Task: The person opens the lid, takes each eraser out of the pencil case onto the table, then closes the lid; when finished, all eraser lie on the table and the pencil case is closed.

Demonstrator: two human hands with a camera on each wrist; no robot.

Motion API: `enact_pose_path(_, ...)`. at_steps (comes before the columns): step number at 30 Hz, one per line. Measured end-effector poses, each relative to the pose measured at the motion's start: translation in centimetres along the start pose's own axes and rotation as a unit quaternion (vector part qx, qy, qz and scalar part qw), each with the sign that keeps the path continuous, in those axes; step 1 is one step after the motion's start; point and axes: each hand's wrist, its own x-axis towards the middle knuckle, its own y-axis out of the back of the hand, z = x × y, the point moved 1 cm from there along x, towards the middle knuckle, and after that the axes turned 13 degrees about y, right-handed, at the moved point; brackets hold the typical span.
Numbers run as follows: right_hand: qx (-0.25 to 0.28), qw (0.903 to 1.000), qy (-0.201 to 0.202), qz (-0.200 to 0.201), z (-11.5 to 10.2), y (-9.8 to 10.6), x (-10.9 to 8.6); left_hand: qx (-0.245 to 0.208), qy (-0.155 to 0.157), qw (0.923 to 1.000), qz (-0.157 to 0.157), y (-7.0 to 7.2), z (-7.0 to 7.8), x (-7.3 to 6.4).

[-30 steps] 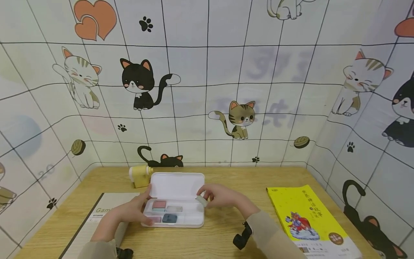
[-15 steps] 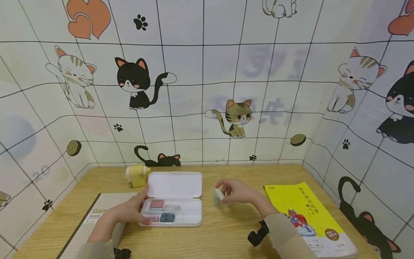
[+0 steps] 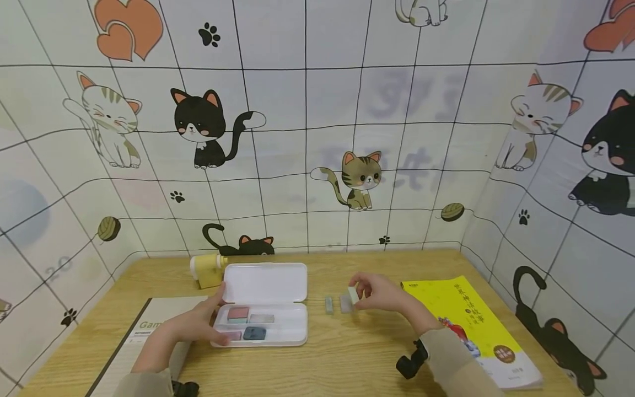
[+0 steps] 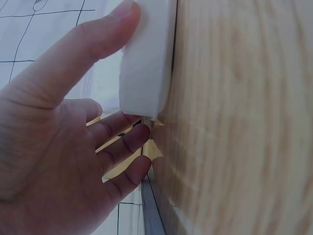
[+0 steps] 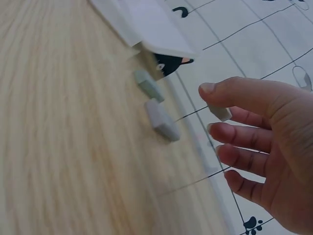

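Observation:
A white plastic pencil case [image 3: 292, 334] lies with its lid up on the table. My left hand [image 3: 195, 321] grips its left end, thumb at the front corner, fingers towards the back; the left wrist view shows the thumb on the case wall [image 4: 146, 63]. Inside lie a pink-and-bluish eraser [image 3: 238, 315], a greyish one [image 3: 262, 318], a pink one [image 3: 232, 335] partly behind the thumb, and a dark blue one [image 3: 254, 333]. My right hand [image 3: 379, 292] pinches a pale eraser [image 5: 220, 112] right of the case. Beside it sit a greenish eraser [image 3: 329, 305] and a greyish one [image 3: 345, 304].
A yellow bottle-like object [image 3: 206, 270] with a white end stands behind the case's left side. A pale book [image 3: 144, 325] lies under my left forearm, and a yellow book [image 3: 431, 295] lies at right, partly behind my right sleeve. A cat-print cloth surrounds the table.
My right hand has moved right, away from the case's right edge, carrying a pale eraser. A greenish and a greyish eraser now show on the table. The left hand stays on the case.

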Motion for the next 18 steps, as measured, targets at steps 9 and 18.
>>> enact_pose_path(9, -0.041, 0.9989, 0.005, 0.021, 2.0, -0.2, -1.1, -0.004, 0.003, 1.0, 0.002, 0.0, 0.0, 0.1)
enact_pose_path(18, -0.039, 0.9984, -0.035, 0.018, 2.9, -1.0, -1.5, -0.013, -0.004, 0.9999, -0.005, -0.1, 0.2, -0.3)
